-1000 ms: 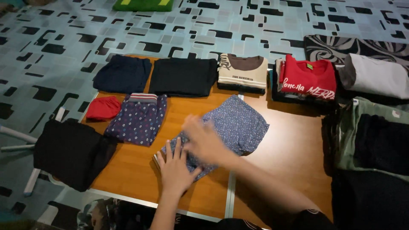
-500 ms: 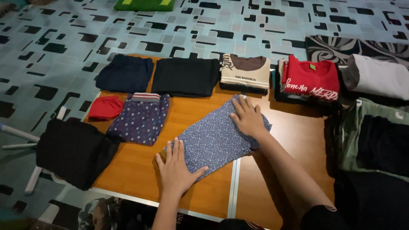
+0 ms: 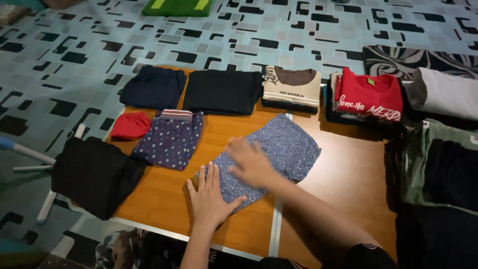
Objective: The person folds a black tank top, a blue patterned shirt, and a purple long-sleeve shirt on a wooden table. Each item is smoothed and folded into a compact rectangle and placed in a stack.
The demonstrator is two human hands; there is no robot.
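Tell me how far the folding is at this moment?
Done: folded pieces lie in rows, such as the red T-shirt and the dark dotted shorts. In hand: the left hand pins the blue speckled garment while the right hand lies on it. Left: the unfolded dark clothes at the right.

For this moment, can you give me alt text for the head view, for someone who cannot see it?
Two bare hands press flat on a blue speckled garment on a wooden table: the left hand at its near end, the right hand, motion-blurred, across its middle. Folded clothes lie in rows around it, above a patterned floor.
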